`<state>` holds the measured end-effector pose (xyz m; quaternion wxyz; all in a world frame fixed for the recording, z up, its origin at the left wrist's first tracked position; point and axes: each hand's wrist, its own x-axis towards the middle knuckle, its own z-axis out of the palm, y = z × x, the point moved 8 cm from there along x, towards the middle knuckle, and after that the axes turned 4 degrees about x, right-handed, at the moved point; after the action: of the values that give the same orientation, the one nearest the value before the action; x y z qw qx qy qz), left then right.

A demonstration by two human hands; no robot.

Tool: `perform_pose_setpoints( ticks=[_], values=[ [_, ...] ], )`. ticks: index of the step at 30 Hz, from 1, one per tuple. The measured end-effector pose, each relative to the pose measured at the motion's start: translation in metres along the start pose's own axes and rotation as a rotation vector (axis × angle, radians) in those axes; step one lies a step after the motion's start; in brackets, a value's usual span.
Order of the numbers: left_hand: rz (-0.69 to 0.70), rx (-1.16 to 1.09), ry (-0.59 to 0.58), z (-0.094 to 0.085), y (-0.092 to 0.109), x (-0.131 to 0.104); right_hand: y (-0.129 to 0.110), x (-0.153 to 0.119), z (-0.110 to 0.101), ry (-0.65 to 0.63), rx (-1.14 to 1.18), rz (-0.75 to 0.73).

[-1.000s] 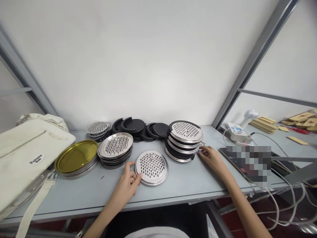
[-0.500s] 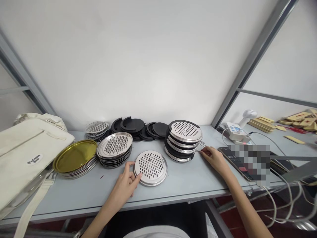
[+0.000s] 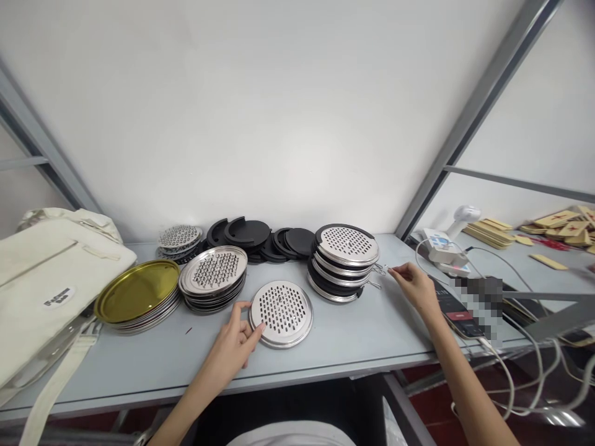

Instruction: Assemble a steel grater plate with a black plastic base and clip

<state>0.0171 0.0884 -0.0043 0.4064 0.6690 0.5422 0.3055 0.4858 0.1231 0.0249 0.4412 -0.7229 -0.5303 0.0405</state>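
Observation:
A round perforated metal plate [image 3: 283, 313] lies flat near the table's front, and my left hand [image 3: 236, 339] grips its left edge, thumb on top. To its right rises a stack of metal and black discs [image 3: 346, 263] topped by another perforated plate, with small wire handles sticking out on the right. My right hand [image 3: 416, 288] is just right of those handles, its thumb and forefinger pinched at the tip of one. Left of the loose plate is a stack of grater discs [image 3: 214, 272].
Black discs [image 3: 248, 234] lie along the wall, beside small grater discs [image 3: 180, 238]. Gold trays [image 3: 138, 291] and a cream bag [image 3: 56, 291] are at left. At right are a phone [image 3: 458, 310], cables, a white device [image 3: 441, 244] and wooden pieces [image 3: 490, 233].
My right hand has moved slightly right and up from beside the stack's lower handles to the upper one. My left hand keeps its hold on the plate.

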Motion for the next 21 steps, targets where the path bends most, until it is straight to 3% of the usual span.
perform_pose_setpoints(
  ticks=[9, 17, 21],
  values=[
    [0.000, -0.040, -0.004, 0.000, 0.000, 0.000, 0.008, 0.012, 0.024, -0.109, -0.084, -0.035],
    [-0.007, -0.045, -0.012, 0.000, 0.000, -0.001, 0.014, 0.014, 0.024, -0.093, -0.076, -0.023],
    [0.016, -0.026, 0.088, -0.012, 0.011, -0.005, 0.014, 0.011, 0.020, -0.076, -0.024, -0.010]
  ],
)
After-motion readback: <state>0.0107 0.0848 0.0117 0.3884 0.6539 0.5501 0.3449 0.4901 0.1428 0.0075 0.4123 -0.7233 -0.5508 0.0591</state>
